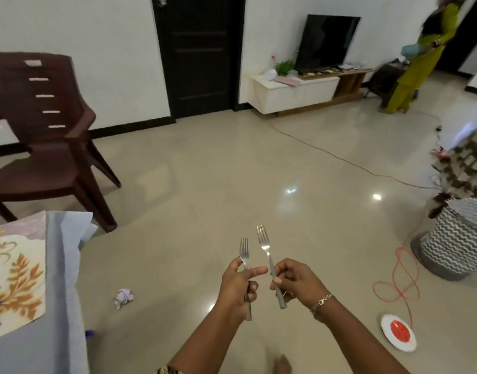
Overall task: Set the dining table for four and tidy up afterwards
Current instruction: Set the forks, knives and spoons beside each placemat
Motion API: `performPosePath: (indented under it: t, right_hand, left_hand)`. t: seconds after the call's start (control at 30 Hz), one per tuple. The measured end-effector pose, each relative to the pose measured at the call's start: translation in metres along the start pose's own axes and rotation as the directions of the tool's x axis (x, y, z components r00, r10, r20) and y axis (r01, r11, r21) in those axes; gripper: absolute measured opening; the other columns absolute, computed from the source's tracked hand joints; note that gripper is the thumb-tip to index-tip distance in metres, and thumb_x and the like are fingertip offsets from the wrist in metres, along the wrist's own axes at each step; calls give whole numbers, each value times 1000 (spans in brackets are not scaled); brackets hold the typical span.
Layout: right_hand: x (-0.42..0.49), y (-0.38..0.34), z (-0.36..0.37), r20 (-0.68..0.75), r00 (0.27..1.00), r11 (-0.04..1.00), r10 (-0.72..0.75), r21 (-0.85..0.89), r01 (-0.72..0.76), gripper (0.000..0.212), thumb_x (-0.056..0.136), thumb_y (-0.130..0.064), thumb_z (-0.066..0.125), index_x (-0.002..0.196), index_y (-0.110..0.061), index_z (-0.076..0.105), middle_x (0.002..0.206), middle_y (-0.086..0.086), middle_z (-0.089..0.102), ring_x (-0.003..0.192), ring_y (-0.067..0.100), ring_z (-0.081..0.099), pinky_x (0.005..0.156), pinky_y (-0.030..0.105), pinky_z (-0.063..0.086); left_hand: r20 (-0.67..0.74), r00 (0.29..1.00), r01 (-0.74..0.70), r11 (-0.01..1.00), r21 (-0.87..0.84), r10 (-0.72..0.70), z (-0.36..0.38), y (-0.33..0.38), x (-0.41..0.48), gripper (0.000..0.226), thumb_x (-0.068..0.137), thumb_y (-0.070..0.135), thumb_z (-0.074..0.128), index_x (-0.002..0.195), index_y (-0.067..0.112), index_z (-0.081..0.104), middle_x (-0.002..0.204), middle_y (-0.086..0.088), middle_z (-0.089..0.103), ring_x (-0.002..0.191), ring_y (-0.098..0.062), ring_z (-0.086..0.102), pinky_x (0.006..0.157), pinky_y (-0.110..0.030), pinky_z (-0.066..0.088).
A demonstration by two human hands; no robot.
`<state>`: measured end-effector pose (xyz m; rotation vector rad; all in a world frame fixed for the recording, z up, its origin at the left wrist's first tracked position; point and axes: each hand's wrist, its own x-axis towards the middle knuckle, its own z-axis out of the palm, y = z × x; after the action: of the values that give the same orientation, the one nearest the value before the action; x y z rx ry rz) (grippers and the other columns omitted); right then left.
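I hold two steel forks upright over the floor. My left hand [238, 286] grips the handle of the shorter-looking fork [244, 252], tines up. My right hand [296, 283] pinches the other fork [263, 242] by its handle, tines up and leaning slightly left. The two hands are close together, nearly touching. The dining table [59, 306], covered with a grey-blue cloth, fills the lower left, with a floral placemat [16, 282] on it.
Stacked brown plastic chairs [46, 136] stand beyond the table. A crumpled paper [122, 297] lies on the tiles. An orange cable [402, 276], a round white-and-red socket [399, 332] and a chevron basket [458, 238] are at right. A person in green [418, 63] stands far right by the TV unit [299, 90].
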<state>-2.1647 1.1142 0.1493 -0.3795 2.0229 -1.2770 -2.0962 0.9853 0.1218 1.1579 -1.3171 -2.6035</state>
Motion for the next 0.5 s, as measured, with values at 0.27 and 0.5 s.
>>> performPosePath:
  t: [0.27, 0.5]
  right_hand:
    - [133, -48, -63, 251, 965, 986, -72, -129, 107, 19, 90, 6, 49, 84, -13, 48, 64, 3, 63, 52, 9, 59, 49, 22, 47]
    - [240, -102, -36, 466, 882, 966, -67, -190, 173, 21, 89, 7, 49, 82, -12, 48, 63, 5, 62, 49, 7, 59, 49, 22, 48]
  left_hand:
    - [-246, 966, -118, 986, -121, 85, 37, 64, 84, 37, 94, -4, 39, 128, 9, 47, 82, -12, 67, 43, -11, 32, 36, -15, 24]
    - [-434, 890, -281, 917, -283, 139, 6, 121, 128, 33, 93, -6, 42, 122, 7, 50, 82, -14, 67, 47, -13, 37, 35, -16, 30]
